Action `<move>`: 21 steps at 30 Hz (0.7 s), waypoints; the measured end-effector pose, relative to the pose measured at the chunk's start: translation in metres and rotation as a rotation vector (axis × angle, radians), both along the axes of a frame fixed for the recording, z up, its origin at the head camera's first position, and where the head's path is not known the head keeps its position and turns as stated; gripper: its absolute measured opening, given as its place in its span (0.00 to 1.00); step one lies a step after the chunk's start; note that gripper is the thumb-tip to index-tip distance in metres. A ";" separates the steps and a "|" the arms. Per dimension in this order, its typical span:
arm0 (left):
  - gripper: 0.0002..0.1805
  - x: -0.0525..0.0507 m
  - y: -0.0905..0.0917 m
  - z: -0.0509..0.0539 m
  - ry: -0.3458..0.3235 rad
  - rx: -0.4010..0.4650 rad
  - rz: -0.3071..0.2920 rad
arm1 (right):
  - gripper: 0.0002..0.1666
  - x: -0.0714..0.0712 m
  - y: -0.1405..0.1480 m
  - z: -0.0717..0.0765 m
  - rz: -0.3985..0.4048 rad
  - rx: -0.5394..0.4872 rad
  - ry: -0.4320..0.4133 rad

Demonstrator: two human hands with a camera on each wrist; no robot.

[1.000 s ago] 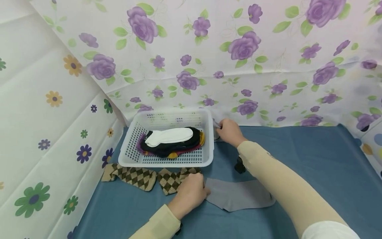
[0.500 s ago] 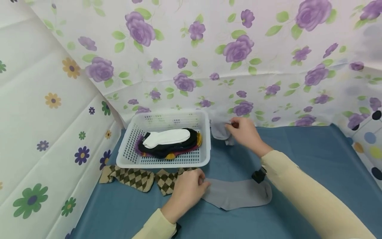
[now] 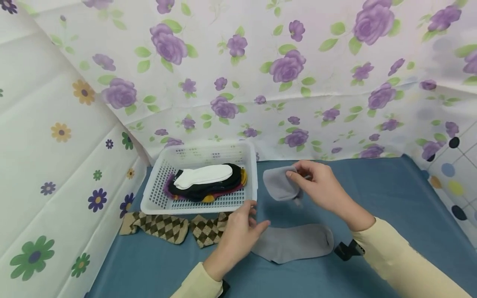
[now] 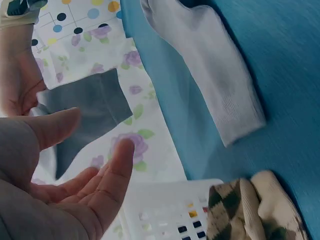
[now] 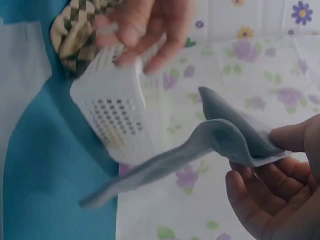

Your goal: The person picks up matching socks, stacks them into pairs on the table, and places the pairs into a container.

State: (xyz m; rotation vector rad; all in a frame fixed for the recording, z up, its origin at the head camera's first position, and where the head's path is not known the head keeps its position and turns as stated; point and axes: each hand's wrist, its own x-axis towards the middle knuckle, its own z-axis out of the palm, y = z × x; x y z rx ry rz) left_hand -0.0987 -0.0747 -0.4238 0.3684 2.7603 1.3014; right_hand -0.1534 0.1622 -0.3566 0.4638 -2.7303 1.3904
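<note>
My right hand (image 3: 322,186) pinches a grey sock (image 3: 280,184) between thumb and fingers, lifted off the table to the right of the basket. In the right wrist view that sock (image 5: 220,140) hangs folded over, its far end trailing left. Fingers spread and holding nothing, my left hand (image 3: 238,236) hovers by the basket's near right corner. Below it a second grey sock (image 3: 298,242) lies flat on the blue table, its left end partly hidden by the hand. Two argyle socks, one on the left (image 3: 164,225) and one nearer the hand (image 3: 206,229), lie along the basket's front.
A white plastic basket (image 3: 254,198) stands at the back left against the flowered sheet (image 3: 238,116). Inside it, a white sock (image 3: 205,174) lies on top of black, purple and yellow ones. The blue tablecloth (image 3: 391,207) extends to the right.
My right hand has drawn the grey sock from beside the basket's right wall, rightward and toward me. The left hand has risen off the flat grey sock and its fingers have spread.
</note>
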 end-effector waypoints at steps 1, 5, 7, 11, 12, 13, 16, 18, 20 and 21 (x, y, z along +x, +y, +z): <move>0.32 -0.001 0.002 0.000 0.009 0.025 -0.008 | 0.13 0.003 -0.001 0.001 0.021 -0.013 -0.006; 0.38 -0.002 0.006 0.003 0.058 0.126 -0.022 | 0.11 0.011 -0.006 0.004 0.117 -0.075 -0.026; 0.37 -0.002 0.007 0.006 0.091 0.175 -0.024 | 0.11 0.013 -0.009 0.005 0.156 -0.107 -0.043; 0.35 -0.001 0.009 0.012 0.146 0.264 -0.015 | 0.10 0.017 -0.014 0.002 0.217 -0.127 -0.096; 0.33 -0.001 0.009 0.013 0.163 0.283 -0.013 | 0.11 0.017 -0.015 0.001 0.226 -0.129 -0.113; 0.31 -0.001 0.010 0.014 0.179 0.302 -0.010 | 0.11 0.018 -0.015 -0.001 0.235 -0.132 -0.127; 0.22 -0.003 0.010 0.015 0.225 0.344 0.002 | 0.11 0.019 -0.018 -0.006 0.247 -0.136 -0.163; 0.15 -0.004 0.010 0.016 0.252 0.354 0.011 | 0.13 0.019 -0.019 -0.008 0.248 -0.138 -0.166; 0.11 -0.005 0.010 0.016 0.269 0.348 0.019 | 0.17 0.021 -0.020 -0.009 0.248 -0.136 -0.155; 0.09 -0.005 0.010 0.015 0.273 0.344 0.020 | 0.19 0.022 -0.021 -0.010 0.257 -0.136 -0.139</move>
